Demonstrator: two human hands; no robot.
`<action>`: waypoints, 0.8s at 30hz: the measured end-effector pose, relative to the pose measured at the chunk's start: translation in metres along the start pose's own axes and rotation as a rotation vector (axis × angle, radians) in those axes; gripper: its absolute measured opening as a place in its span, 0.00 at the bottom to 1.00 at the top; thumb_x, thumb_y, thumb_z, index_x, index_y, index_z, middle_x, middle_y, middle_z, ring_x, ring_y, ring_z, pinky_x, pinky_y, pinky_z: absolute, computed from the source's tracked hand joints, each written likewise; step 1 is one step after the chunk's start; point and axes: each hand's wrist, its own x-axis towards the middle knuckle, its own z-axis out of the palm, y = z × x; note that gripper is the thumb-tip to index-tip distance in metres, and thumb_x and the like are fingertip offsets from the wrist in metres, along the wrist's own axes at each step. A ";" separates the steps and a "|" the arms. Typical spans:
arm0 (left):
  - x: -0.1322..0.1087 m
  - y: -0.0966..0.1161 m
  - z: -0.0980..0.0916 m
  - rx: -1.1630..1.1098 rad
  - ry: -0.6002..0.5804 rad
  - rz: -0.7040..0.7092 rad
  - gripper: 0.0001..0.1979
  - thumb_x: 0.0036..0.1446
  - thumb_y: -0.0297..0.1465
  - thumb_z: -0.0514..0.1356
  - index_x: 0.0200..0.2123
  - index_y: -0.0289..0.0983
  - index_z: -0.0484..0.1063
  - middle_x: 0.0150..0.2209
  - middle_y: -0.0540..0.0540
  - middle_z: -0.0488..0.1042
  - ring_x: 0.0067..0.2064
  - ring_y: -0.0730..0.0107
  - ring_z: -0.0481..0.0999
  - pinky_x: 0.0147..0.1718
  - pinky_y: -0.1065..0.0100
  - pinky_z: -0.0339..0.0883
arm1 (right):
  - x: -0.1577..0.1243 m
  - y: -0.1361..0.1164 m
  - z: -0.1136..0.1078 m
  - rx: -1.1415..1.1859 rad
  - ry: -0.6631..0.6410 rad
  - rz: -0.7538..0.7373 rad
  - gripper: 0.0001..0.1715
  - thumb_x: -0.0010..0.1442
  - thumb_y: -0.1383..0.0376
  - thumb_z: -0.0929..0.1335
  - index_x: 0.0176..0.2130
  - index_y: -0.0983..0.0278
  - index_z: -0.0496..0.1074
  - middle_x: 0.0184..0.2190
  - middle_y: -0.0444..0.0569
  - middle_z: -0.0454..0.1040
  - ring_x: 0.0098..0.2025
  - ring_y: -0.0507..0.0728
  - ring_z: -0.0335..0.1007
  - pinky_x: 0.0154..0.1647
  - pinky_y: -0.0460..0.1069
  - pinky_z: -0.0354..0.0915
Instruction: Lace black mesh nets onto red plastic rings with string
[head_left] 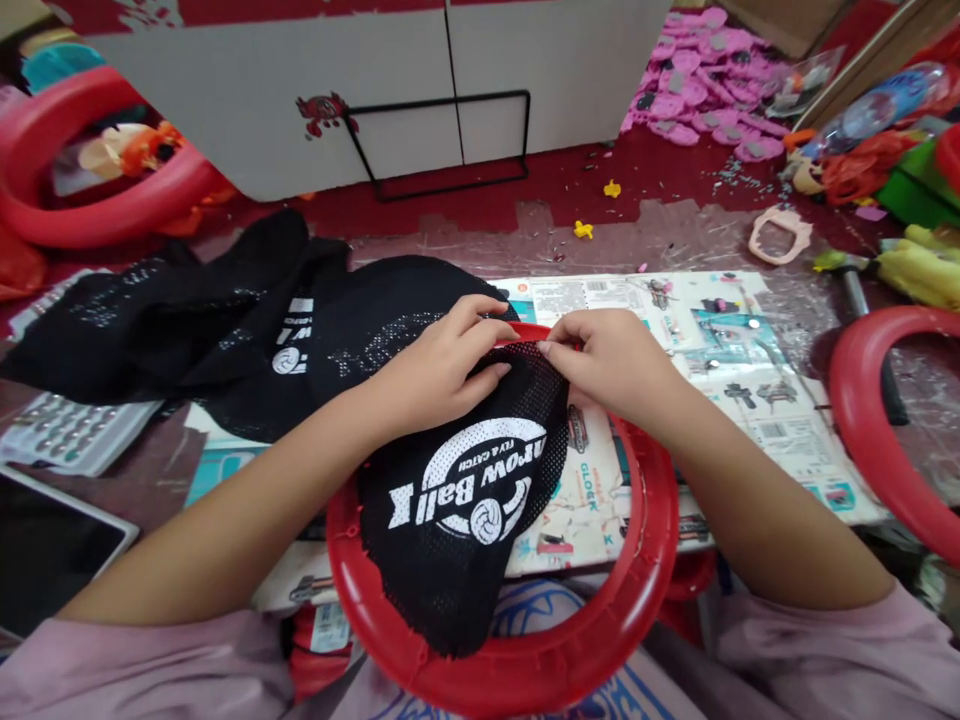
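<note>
A red plastic ring point(652, 500) leans between my lap and the table edge, its open, hollow side facing up. Black mesh fabric point(420, 590) with white "Throw Ball" lettering hangs across its left part and opening. At the ring's far rim, my right hand point(607, 360) pinches the mesh edge between thumb and fingers. Just left of it, my left hand point(457, 365) has its fingers bent over the rim, thumb on the mesh; both hands hold the same piece. More printed black mesh pieces point(247, 330) lie heaped beyond my left forearm.
Flattened printed cardboard point(780, 400) covers the tabletop. Another red ring point(862, 400) is at right beside a hammer point(862, 300); one more red ring point(30, 210) stands at left. A compartment tray point(82, 435), a tablet point(52, 540), a white box point(300, 110) and pink parts point(697, 80) surround the workspace.
</note>
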 end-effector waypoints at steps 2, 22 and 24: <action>0.000 0.000 0.000 0.027 -0.004 0.018 0.15 0.62 0.29 0.52 0.51 0.33 0.66 0.57 0.34 0.58 0.60 0.55 0.62 0.58 0.53 0.61 | 0.002 0.001 0.002 -0.011 0.023 0.003 0.11 0.57 0.66 0.65 0.29 0.66 0.76 0.24 0.47 0.75 0.26 0.52 0.65 0.28 0.46 0.55; 0.001 -0.006 0.009 0.191 0.028 0.050 0.16 0.62 0.31 0.52 0.49 0.31 0.72 0.53 0.34 0.65 0.53 0.53 0.68 0.52 0.51 0.66 | 0.006 0.003 0.007 -0.031 0.057 0.055 0.10 0.53 0.68 0.64 0.26 0.66 0.75 0.21 0.46 0.72 0.25 0.51 0.63 0.27 0.46 0.53; 0.001 -0.006 0.009 0.191 0.022 0.049 0.16 0.62 0.31 0.52 0.50 0.32 0.72 0.53 0.34 0.66 0.53 0.53 0.68 0.52 0.51 0.66 | 0.005 0.002 0.005 -0.034 0.053 0.068 0.09 0.52 0.69 0.65 0.26 0.66 0.74 0.21 0.45 0.71 0.24 0.51 0.62 0.27 0.46 0.53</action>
